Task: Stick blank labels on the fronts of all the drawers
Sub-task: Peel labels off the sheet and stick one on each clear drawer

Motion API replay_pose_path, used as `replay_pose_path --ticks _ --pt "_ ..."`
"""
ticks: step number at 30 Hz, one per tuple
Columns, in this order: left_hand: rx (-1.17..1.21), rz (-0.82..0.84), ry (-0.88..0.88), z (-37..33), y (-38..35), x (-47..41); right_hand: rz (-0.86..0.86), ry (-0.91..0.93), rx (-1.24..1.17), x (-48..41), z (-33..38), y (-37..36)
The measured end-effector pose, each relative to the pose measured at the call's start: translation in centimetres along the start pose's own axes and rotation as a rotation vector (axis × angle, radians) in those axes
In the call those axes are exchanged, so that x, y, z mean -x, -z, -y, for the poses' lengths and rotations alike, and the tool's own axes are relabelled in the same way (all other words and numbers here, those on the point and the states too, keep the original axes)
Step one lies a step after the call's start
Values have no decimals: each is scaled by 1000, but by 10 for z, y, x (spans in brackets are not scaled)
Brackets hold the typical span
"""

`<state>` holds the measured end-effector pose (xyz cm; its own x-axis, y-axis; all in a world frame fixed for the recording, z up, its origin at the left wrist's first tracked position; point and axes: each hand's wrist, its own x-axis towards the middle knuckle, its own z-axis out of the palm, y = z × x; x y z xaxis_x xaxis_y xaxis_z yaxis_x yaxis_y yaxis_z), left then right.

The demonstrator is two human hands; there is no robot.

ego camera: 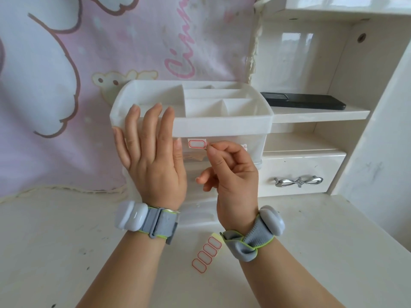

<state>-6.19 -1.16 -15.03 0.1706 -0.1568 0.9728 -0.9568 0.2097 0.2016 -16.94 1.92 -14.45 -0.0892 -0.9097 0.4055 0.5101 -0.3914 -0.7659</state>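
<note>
Head view, centre frame: the left hand (151, 156) is lying flat, fingers straight and spread, bracing the organiser (222, 125). The right hand (231, 174) is pinching the right edge of a label (197, 144), which is sitting against the top drawer (255, 145) front, beside the left thumb. The label sheet (206, 255) is lying lower centre on the desk (66, 241). The risk: with one edge held, the label could be going on crooked or creasing if pressed unevenly.
</note>
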Motion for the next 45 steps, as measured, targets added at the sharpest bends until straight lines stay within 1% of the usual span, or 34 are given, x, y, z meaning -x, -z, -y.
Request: replay_pose_path --ticks 21,25,28,32,35,40,45 --pt "-28 -3 -13 -1 -3 1 -47 33 52 2 -1 -6" --pt "-16 0 -6 -3 -2 1 -82 45 70 2 1 -5" --pt "-3 -3 -3 -4 -1 1 -120 85 108 0 4 -1" --pt "7 -15 -6 -4 -1 1 -178 240 296 -2 5 7" --pt "2 -18 6 -7 -2 1 -215 326 350 -5 4 10" --pt "-4 -17 46 -16 -3 -1 -231 289 281 -5 0 11" --pt "-1 -26 88 -23 -4 -2 -215 303 267 -6 -2 13"
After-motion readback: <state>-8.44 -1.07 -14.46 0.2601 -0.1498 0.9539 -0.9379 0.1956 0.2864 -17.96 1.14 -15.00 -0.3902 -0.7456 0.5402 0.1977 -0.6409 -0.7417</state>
